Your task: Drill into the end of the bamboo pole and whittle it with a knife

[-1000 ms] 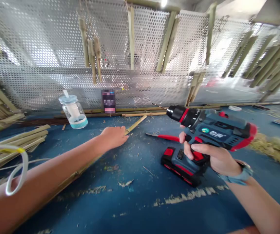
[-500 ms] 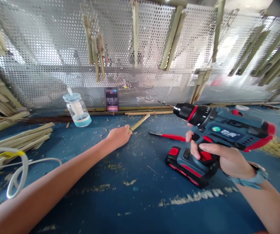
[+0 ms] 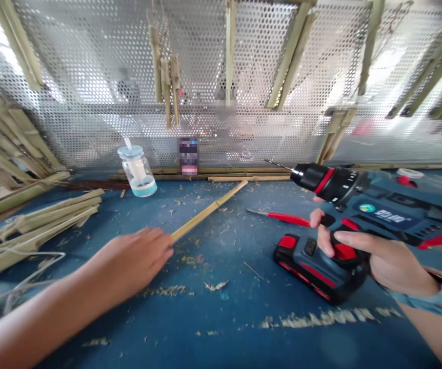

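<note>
My left hand (image 3: 136,261) is blurred and closed around the near end of a thin bamboo stick (image 3: 209,210), whose far end rests on the blue workbench (image 3: 221,318). My right hand (image 3: 359,251) grips the handle of a blue-and-red cordless drill (image 3: 382,207), with a thin bit (image 3: 278,165) pointing left. The drill's battery base (image 3: 313,261) sits just above the bench or on it; I cannot tell which. Beside my right fingers lies a red-handled tool (image 3: 288,219), its far part hidden behind them.
A glass jar with a blue lid (image 3: 137,171) stands at the back. Bundled bamboo strips (image 3: 36,225) lie at the left, near a white cord (image 3: 24,261). Bamboo pieces hang from a perforated metal panel (image 3: 90,128) behind the bench. Wood shavings litter the surface.
My left hand has drawn back toward me, and more of the bamboo stick shows ahead of it. The whole scene has shifted right in view, and the drill stays in my right hand.
</note>
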A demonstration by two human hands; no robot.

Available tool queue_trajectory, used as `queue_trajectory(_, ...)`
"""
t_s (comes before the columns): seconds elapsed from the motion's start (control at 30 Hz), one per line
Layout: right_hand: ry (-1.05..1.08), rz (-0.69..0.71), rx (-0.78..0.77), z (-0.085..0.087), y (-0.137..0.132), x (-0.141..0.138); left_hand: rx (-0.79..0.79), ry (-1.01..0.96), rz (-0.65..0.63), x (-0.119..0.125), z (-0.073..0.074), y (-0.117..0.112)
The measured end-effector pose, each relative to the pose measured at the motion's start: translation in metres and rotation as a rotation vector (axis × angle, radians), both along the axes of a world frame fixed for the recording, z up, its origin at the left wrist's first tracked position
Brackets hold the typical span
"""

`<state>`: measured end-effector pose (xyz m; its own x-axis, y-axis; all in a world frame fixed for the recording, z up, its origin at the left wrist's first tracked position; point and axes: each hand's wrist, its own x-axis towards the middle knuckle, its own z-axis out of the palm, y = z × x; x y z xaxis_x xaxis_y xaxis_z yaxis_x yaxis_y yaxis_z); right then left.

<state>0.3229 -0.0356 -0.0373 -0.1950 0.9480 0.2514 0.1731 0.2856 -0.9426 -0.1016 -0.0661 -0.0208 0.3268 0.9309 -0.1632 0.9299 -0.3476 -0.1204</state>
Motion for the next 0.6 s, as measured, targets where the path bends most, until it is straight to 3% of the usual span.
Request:
queue_trajectory(0.03, 0.004, 0.026, -0.020, -0.001, 0.000, 0.001, 0.005, 0.012, 0.009, -0.011, -0.012, -0.019)
queue_trajectory(0.13, 0.028, 0.038, -0.052, -0.002, -0.001, 0.003, 0.265, 0.030, 0.027, -0.041, -0.051, -0.062)
queue_trajectory(0.23, 0.065, 0.008, -0.058, -0.003, -0.001, 0.004, 0.385, -0.022, 0.035, -0.057, -0.077, -0.081)
queue_trajectory(0.33, 0.104, -0.031, -0.068, -0.005, -0.001, 0.005, 0.445, -0.050, 0.049, -0.058, -0.083, -0.082)
queue_trajectory(0.5, 0.173, -0.084, -0.141, -0.008, -0.002, 0.003, 0.423, -0.123, 0.021, -0.059, -0.076, -0.079)
queue_trajectory(0.6, 0.195, -0.124, -0.105, -0.007, -0.004, -0.005, 0.395, -0.126, 0.037, -0.064, -0.077, -0.081)
